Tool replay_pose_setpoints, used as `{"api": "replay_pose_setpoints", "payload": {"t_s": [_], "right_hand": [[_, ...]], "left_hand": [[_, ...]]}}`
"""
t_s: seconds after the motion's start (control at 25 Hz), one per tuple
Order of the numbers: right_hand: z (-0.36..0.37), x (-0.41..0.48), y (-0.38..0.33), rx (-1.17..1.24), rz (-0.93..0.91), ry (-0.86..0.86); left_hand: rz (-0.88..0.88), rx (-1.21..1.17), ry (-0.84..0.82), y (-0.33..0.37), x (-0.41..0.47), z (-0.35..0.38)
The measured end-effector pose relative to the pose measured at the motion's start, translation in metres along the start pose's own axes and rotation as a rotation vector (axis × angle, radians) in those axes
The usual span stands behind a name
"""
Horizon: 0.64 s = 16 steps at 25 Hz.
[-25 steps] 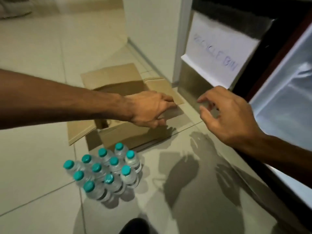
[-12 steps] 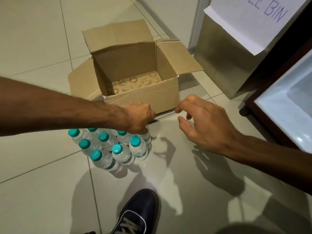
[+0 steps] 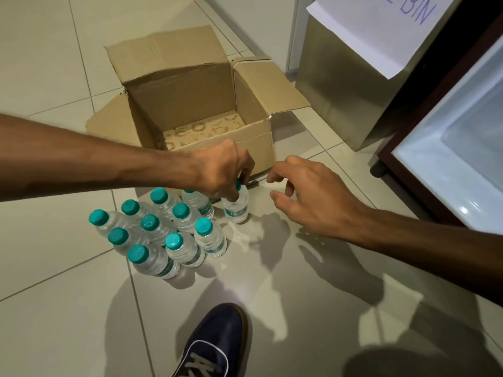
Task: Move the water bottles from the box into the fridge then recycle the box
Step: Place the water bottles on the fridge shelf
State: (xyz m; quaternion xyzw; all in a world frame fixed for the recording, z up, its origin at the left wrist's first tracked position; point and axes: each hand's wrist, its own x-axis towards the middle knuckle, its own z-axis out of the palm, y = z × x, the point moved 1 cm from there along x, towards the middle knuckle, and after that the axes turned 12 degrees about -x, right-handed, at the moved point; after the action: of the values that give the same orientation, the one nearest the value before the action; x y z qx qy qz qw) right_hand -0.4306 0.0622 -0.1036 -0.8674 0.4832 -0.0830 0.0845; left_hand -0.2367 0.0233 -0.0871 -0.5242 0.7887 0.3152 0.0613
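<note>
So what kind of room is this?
Probably a kitchen or pantry corner, though I can't be sure. There's an open fridge, a steel bin with a paper sign ending in "BIN", and a pale tiled floor where water bottles stand.

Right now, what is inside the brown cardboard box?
Inside the brown cardboard box only a bare floor with round ring marks shows. Its front wall and the left hand hide the near strip.

Likely a home kitchen: tiled floor [image 3: 54,308], open fridge [image 3: 449,164], steel bin [image 3: 334,85].
</note>
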Motion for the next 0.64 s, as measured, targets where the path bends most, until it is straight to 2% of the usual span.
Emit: {"api": "replay_pose_setpoints", "payload": {"t_s": [0.2, 0.36, 0.64], "right_hand": [[-0.022, 0.003, 0.013, 0.163, 0.127, -0.080], [-0.050, -0.003, 0.030, 0.307, 0.158, -0.128], [-0.129, -0.026, 0.057, 0.458, 0.244, 0.090]], "left_hand": [[0.094, -0.067, 0.084, 0.042, -0.001, -0.031], [0.190, -0.103, 0.126, 0.087, -0.004, -0.060], [0.413, -0.033, 0.204, 0.178, 0.007, -0.115]]}}
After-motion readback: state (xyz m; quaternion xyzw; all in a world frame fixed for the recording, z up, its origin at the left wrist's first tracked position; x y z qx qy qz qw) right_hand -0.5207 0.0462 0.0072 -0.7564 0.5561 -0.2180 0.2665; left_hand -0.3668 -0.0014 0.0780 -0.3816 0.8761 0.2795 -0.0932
